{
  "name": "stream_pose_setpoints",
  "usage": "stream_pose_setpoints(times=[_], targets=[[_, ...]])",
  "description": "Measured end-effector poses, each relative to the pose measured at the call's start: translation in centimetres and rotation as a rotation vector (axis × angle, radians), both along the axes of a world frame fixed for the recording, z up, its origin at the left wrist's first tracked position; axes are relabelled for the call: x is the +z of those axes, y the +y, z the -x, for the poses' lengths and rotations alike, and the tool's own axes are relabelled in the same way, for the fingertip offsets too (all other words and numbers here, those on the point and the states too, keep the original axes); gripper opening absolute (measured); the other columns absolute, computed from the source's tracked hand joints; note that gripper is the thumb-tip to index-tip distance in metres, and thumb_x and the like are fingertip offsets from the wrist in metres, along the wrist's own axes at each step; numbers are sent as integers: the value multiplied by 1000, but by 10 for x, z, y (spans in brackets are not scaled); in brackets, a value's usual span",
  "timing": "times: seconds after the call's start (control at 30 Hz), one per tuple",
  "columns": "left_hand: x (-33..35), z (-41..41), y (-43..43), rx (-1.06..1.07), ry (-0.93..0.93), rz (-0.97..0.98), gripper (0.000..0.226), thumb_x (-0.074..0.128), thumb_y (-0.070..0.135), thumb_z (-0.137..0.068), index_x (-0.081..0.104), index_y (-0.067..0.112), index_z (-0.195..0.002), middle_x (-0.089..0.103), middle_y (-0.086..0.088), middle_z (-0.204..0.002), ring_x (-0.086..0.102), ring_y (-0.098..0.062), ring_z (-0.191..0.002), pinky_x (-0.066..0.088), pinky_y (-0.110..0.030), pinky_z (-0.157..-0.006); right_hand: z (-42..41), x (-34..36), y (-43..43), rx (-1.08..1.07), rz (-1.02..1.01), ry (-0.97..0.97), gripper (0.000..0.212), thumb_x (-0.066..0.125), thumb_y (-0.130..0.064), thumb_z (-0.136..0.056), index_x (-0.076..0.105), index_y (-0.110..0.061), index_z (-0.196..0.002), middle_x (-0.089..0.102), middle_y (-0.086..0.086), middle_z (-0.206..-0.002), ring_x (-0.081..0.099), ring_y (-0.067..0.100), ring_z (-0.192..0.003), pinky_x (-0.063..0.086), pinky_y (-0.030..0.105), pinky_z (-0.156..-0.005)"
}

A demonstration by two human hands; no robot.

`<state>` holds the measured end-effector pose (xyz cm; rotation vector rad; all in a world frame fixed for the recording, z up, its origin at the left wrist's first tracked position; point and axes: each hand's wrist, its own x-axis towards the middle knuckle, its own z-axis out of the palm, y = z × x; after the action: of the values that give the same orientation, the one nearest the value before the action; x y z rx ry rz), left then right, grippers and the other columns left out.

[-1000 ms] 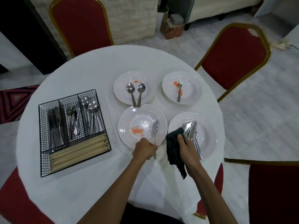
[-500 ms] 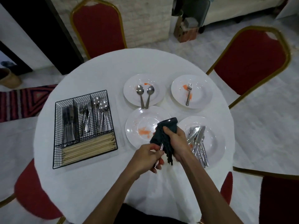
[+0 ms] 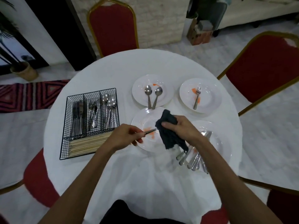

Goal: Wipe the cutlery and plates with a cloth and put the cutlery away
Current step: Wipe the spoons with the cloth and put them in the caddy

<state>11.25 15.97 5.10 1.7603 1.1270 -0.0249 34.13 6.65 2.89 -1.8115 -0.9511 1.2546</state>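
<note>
Left hand (image 3: 124, 136): fingers pinch the handle of a metal utensil (image 3: 150, 130), held over the orange-smeared plate (image 3: 142, 115).
Right hand (image 3: 179, 128): curled tight round a dark cloth (image 3: 169, 138), which wraps the utensil's head and hides its type.
Other plates: two spoons (image 3: 148, 91), one fork (image 3: 197, 99), piled cutlery (image 3: 194, 160).
Wire caddy (image 3: 64, 135): left on the table, holding knives, forks, spoons and chopsticks.

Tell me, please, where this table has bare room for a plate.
The far side of the table, beyond the wire caddy and the two far plates, is bare; so is the near edge between the forearms. The right half is crowded: the two near plates sit close to them.
</note>
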Motion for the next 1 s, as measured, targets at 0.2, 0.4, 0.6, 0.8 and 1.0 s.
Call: stream_pose_setpoints(times=[0.2, 0.4, 0.6, 0.8, 1.0], targets=[[-24, -32, -56, 99, -28, 182, 14, 65, 25, -91, 72, 13, -91, 78, -1, -76, 75, -18, -72, 59, -29, -69, 78, -21, 9, -713, -102, 699, 15, 62, -9, -99, 67, -10, -113, 75, 22, -102, 74, 38, -93, 63, 47, -79], [-9, -7, -19, 370, -78, -114, 17, 61, 28, -97, 76, 21, -93, 77, 7, -80, 71, -6, -70, 54, -22, -69, 61, -12, 14, -291, -39, 326, 15, 63, -25, -99, 69, -11, -101, 77, 11, -84, 65, 20, -58, 52, 30, -52], [-26, -6, -11, 530, -284, -68, 19, 63, 24, -96, 76, 23, -110, 77, 3, -92, 73, -15, -81, 55, -24, -62, 93, -11, 33, 19, 38, 72, 50, 40, -52, -104, 67, -14, -86, 70, 6, -77, 63, 18, -68, 49, 31, -65], [-39, 31, 26, 794, -167, -226, 23, 69, 31, -93, 75, 15, -109, 75, -1, -90, 73, -18, -81, 61, -40, -75, 122, -15, 45, 138, 79, 188, 23, 46, -28, -107, 62, -14, -111, 71, 5, -97, 66, 17, -85, 53, 32, -79], [-52, 21, 45, 862, -267, 188, 8, 69, 20, -93, 73, 16, -87, 74, -5, -87, 71, -23, -86, 61, -41, -81, 135, -23, 92, 39, 74, 129, 20, 45, -26, -105, 61, -17, -114, 70, 6, -107, 67, 23, -100, 55, 43, -95]])
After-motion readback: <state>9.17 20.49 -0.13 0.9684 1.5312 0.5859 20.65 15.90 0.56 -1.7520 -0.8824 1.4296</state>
